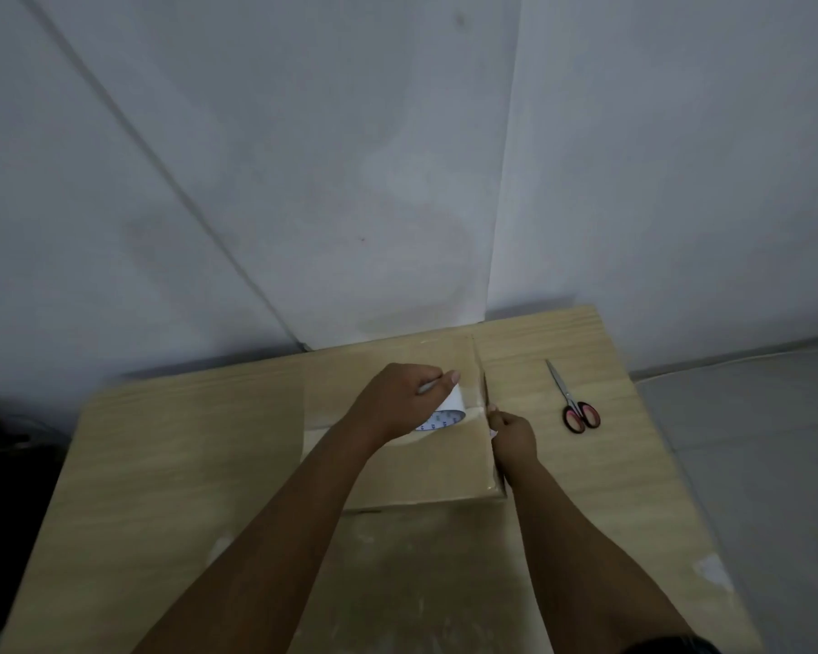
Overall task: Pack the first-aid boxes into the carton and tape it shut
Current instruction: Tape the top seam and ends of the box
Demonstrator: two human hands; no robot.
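We are noting carton (426, 460) flaps closed, boxes unseen. Left grip (400, 398) holding tape roll (440, 420); right grip (513, 434) pinching tape end at edge. Scissors (572, 401) lying unused on surface (185, 441); sealing, cutting remaining.

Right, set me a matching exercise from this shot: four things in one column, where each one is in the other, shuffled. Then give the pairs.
Things:
1. tape roll
2. scissors
3. carton
4. right hand

Places:
A. lying alone on the table, right of the carton
B. closed, on the table under both hands
C. at the carton's right edge
D. on top of the carton, gripped by the left hand

Pairs: 1-D, 2-A, 3-B, 4-C
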